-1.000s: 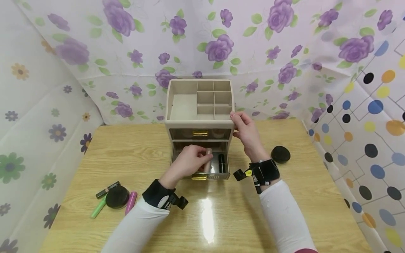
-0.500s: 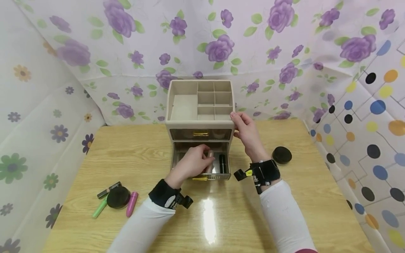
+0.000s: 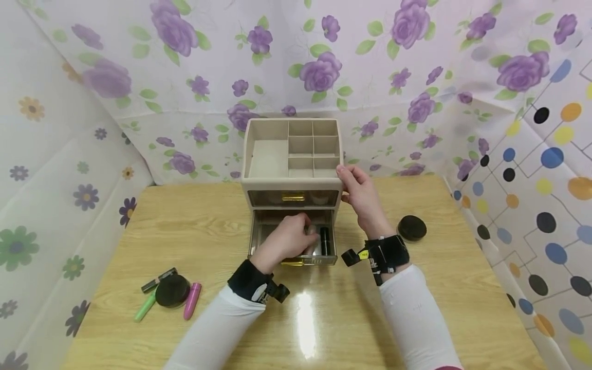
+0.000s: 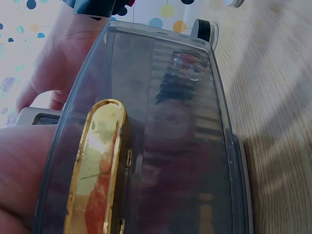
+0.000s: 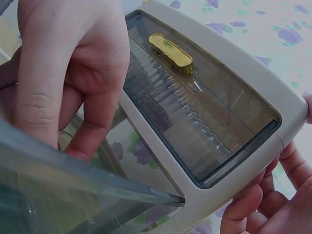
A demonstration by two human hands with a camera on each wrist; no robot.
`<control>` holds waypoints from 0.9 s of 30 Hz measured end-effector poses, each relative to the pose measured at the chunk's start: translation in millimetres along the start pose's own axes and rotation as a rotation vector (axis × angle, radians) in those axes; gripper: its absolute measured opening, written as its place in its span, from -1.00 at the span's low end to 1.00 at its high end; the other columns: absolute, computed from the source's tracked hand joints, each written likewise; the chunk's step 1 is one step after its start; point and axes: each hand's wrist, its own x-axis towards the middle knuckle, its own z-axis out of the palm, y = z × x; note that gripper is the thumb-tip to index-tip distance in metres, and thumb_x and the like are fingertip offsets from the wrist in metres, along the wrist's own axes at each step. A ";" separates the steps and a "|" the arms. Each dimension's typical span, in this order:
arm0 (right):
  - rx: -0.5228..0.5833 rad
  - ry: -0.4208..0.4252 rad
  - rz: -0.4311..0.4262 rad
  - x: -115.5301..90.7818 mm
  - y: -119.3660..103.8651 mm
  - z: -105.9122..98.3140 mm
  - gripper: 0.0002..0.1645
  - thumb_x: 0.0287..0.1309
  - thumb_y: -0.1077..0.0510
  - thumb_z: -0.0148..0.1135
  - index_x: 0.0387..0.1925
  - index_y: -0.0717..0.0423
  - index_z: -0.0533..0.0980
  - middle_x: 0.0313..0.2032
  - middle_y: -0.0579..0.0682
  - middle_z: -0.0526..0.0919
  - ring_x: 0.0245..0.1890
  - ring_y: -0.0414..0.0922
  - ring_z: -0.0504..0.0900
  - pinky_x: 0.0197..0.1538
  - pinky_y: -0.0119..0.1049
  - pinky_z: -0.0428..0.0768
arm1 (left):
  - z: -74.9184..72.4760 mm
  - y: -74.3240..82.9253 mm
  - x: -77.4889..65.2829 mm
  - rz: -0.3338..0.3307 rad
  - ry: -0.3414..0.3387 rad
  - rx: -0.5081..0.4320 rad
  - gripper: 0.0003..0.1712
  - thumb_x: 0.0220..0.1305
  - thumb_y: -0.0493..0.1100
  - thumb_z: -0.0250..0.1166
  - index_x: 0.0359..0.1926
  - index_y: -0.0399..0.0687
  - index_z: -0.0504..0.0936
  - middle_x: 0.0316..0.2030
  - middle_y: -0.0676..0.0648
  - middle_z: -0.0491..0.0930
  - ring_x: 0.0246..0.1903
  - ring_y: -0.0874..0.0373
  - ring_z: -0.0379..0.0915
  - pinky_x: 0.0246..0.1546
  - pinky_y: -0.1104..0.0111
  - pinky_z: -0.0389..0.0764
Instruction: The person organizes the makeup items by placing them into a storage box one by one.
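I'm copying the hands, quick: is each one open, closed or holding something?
Left hand: fingers curled at the pale tube; whether it's gripped can't be told.
Right hand: holding the organizer by its side.

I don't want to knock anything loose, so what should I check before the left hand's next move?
1. Is the lower drawer pulled open? Ok.
2. Is the upper drawer shut? Ok.
3. Is the right hand holding the organizer? Ok, at its side.
4. Is the left hand out of the lower drawer? Not ok.
5. Is the pale tube free of its fingers? Cannot tell, partly hidden.
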 end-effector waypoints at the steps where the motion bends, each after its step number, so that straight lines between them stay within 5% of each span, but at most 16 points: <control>1: -0.002 0.000 0.002 -0.3 -0.1 0.2 -0.71 0.55 -0.17 0.25 -0.23 -0.10 0.57 -0.20 -0.07 0.61 -0.21 -0.15 0.62 -0.19 -0.25 0.49 | 0.2 0.0 0.1 -0.002 -0.004 -0.001 -0.58 0.55 -0.06 0.34 0.16 -0.31 0.57 -0.56 0.03 0.65 -0.55 0.18 0.53 -0.28 0.28 0.55; 12: -0.007 0.000 -0.005 0.8 2.2 0.8 -0.71 0.56 -0.17 0.23 -0.24 -0.10 0.56 -0.22 -0.08 0.61 -0.24 -0.15 0.61 -0.21 -0.25 0.48 | -0.5 -2.4 -3.2 0.019 -0.035 -0.143 -0.54 0.61 -0.14 0.24 0.34 -0.35 0.51 -0.48 -0.02 0.68 -0.49 0.12 0.65 -0.39 0.32 0.57; 27: -0.021 -0.003 0.006 -0.2 2.6 0.4 -0.69 0.56 -0.20 0.21 -0.23 -0.11 0.55 -0.23 -0.09 0.60 -0.22 -0.15 0.61 -0.22 -0.28 0.46 | -3.0 -3.9 -7.0 0.016 -0.057 -0.221 -0.46 0.66 -0.11 0.18 0.46 -0.33 0.42 -0.44 -0.12 0.73 -0.43 0.00 0.70 -0.44 0.33 0.54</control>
